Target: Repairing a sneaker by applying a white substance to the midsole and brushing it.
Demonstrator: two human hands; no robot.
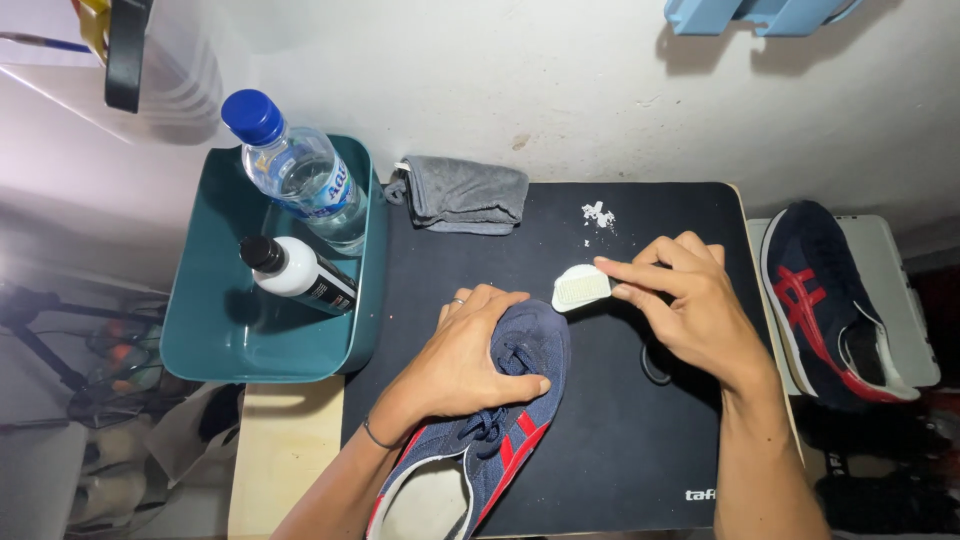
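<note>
A navy shoe [500,420] with red stripes is held down on the black mat [620,440] by the left hand [460,365], whose fingers [505,385] are curled over the toe and clenched on it, the thumb pressed against the laces. A small white brush [581,287] is pinched between the thumb and fingertips [625,268] of the right hand [685,310]; the brush lies just beyond the toe, close to it, though contact cannot be told.

Judged from what is shown, the cleaning is under way but early: no foam or wet patch is seen on the held shoe, and white flecks [598,215] lie on the mat beyond the right fingertips. The second shoe [830,300] is set well apart, outside the right wrist, untouched. A folded grey cloth [462,195] lies beyond the left fingers, unused, and a teal tray [210,330] outside the left hand holds a water bottle [295,170] and a white bottle [298,275], both capped.
</note>
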